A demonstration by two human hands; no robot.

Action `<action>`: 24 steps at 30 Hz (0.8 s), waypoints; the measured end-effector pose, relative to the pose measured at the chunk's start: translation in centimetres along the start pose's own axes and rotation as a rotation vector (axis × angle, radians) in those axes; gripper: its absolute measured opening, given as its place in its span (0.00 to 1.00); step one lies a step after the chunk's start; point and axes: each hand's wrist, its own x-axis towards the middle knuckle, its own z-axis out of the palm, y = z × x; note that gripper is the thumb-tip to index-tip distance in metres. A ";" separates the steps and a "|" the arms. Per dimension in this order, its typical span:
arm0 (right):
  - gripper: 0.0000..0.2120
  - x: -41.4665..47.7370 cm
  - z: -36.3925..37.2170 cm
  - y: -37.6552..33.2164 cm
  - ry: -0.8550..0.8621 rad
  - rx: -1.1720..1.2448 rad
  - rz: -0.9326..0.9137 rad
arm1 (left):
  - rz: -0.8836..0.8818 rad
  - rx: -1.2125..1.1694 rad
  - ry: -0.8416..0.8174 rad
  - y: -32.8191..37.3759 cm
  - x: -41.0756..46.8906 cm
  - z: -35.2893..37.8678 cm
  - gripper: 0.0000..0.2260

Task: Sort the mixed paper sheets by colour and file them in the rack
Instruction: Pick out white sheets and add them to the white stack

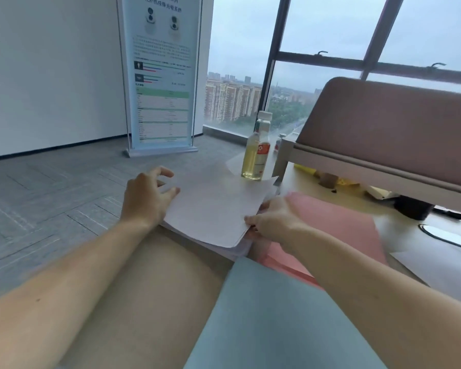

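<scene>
Two bare forearms stretch away from me over the table (pixel 149 288), and I describe from the near edge outward. Nearest is a blue-grey sheet (pixel 264 315), flat on the beige top between the arms. Just beyond it, to the right, lie pink sheets (pixel 338 222), partly under the right forearm; the blue-grey sheet covers their near corner.

Farther and more to the left is the white stack (pixel 234 251), a thick pile near the left edge of the table, turned at an angle. The right hand (pixel 274 222) is at the near right side of this pile. It pinches the top white sheet (pixel 210 209), thumb above and fingers below, and there the sheet stands a little off the ones under it. The left hand (pixel 147 198) is at the far left side of the pile. Its fingers are loosely curled and apart; the thumb tip touches the edge of the top sheet, and the other fingers are raised over the paper and hold nothing.

Beyond the pile a bottle (pixel 257 150) with yellow liquid stands upright on a loose white sheet (pixel 236 162). To its right a brown screen (pixel 397 129) rises over the table, and under its lower edge I see yellow paper (pixel 306 170), blurred. Far left, a banner (pixel 161 75) stands on the grey floor (pixel 51 187), beside the window (pixel 245 49).
</scene>
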 end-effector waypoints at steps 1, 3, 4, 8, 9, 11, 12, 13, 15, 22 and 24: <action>0.15 0.3 0.1 0.3 0.016 -0.030 -0.006 | 0.014 -0.003 0.012 -0.5 0.1 0.5 0.13; 0.12 0.4 0.2 0.7 0.057 -0.114 -0.021 | 0.060 0.016 0.037 -1.0 0.2 1.3 0.12; 0.10 0.5 0.2 0.9 0.077 -0.154 -0.027 | 0.091 0.048 0.042 -1.1 0.3 1.6 0.11; 0.13 0.1 0.4 0.9 0.155 -0.314 -0.053 | 0.163 0.165 0.031 -1.5 0.5 1.8 0.09; 0.14 -0.3 0.4 0.7 0.164 -0.343 -0.054 | 0.165 0.185 0.024 -1.6 0.6 1.9 0.09; 0.16 -0.9 0.5 0.2 0.157 -0.390 -0.042 | 0.155 0.230 -0.011 -1.6 0.5 2.0 0.09; 0.16 -1.2 0.6 0.0 0.147 -0.408 -0.035 | 0.142 0.249 -0.032 -1.5 0.5 2.0 0.09; 0.17 -1.4 0.6 -0.2 0.136 -0.420 -0.030 | 0.125 0.258 -0.053 -1.5 0.5 2.1 0.09; 0.16 -1.8 0.6 -0.5 0.121 -0.429 -0.025 | 0.093 0.247 -0.094 -1.4 0.6 2.3 0.11; 0.16 -3.0 0.3 -1.3 0.089 -0.503 -0.035 | 0.127 0.315 -0.192 -1.7 0.6 2.6 0.16; 0.15 -3.3 0.0 -1.4 0.054 -0.480 -0.030 | 0.130 0.363 -0.209 -1.4 0.5 2.7 0.16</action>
